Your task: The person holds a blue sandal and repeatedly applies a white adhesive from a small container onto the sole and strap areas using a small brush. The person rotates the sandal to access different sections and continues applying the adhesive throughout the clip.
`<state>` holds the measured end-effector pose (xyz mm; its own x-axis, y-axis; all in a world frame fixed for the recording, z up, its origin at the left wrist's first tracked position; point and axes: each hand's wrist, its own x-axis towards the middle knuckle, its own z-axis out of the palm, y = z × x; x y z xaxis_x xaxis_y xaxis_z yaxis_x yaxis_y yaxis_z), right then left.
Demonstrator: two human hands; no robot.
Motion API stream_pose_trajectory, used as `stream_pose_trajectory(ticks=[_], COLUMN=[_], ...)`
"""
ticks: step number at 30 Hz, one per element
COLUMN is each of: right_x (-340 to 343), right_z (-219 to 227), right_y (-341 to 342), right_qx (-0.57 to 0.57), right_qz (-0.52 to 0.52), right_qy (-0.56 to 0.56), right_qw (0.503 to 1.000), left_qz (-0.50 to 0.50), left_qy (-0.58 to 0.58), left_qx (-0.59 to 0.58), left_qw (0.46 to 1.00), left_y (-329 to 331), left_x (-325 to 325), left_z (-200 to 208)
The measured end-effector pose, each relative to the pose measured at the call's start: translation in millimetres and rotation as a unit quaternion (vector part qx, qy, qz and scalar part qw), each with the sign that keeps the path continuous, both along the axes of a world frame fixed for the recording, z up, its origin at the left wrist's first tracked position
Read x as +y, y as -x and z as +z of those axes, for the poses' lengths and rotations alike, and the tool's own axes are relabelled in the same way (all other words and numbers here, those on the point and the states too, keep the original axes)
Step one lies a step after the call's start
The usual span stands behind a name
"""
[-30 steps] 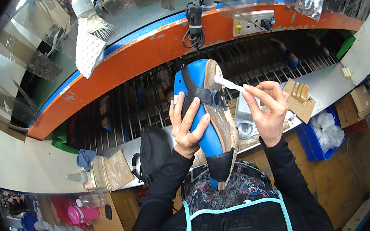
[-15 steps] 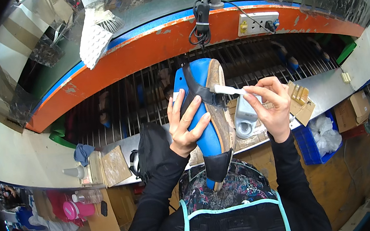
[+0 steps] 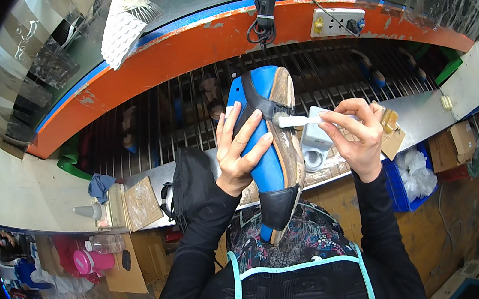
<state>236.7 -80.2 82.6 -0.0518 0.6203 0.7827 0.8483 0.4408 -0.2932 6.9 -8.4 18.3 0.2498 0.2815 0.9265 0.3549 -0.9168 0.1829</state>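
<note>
A blue shoe last (image 3: 266,161) stands tilted upright, fitted with a black-strapped sandal (image 3: 279,205) whose brown sole edge faces right. My left hand (image 3: 239,157) grips it from the left, fingers spread over the blue side. Pinched between the thumb and fingers of my right hand (image 3: 359,137) is a small white brush (image 3: 295,120). Its tip touches the sole edge where a strap meets it. Just behind the brush, a light grey pot with a round opening (image 3: 314,155) sits on the bench.
Beyond the shoe runs a rod conveyor (image 3: 175,118) carrying several shoes, under an orange panel (image 3: 190,51) with a power socket (image 3: 336,22). A black bag (image 3: 193,189) lies by my left forearm. At right stand a yellowish block (image 3: 389,120) and a blue crate (image 3: 406,197).
The brush tip has shifted slightly down and left along the sole edge. The shoe has moved a little up in view, with both hands still holding as before.
</note>
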Motion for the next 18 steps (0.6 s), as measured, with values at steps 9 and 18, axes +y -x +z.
stream_pose_trajectory(ticks=[9, 18], right_x=[2, 2], right_z=[11, 14], right_y=[3, -4], right_qx=[0.005, -0.037], right_qz=[-0.043, 0.019], right_qy=[-0.035, 0.01], right_qw=[0.998, 0.999], left_qz=[-0.009, -0.026], left_qy=[-0.02, -0.012], left_qx=[-0.008, -0.007], left_qw=[1.0, 1.0], left_y=[-3, 1], left_x=[0, 4], left_z=[0, 0])
